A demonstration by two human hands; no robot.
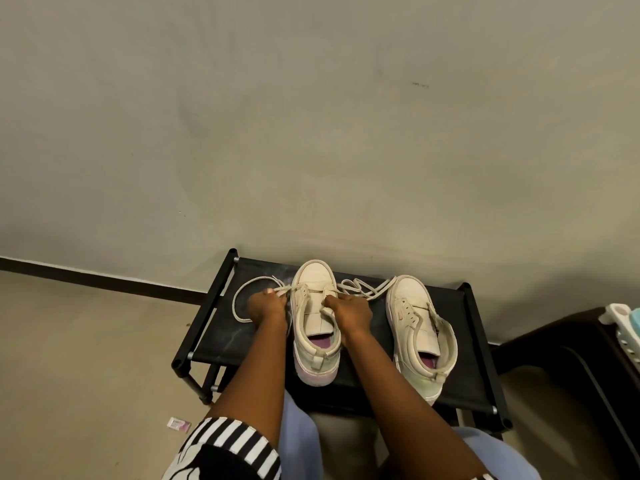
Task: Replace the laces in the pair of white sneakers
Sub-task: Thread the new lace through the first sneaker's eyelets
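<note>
Here, the white leather high-top sneaker (pixel 315 306) points its toe at the far edge of the black fabric counter (pixel 221 337). The left hand (pixel 265 306) and right hand (pixel 349 311) flank it, each grip pinching the cream lace (pixel 282 289).

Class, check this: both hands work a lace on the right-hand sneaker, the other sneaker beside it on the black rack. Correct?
No. The head view shows the left hand and right hand working the lace on the left-hand sneaker; the right-hand sneaker stands beside it on the black rack.
</note>
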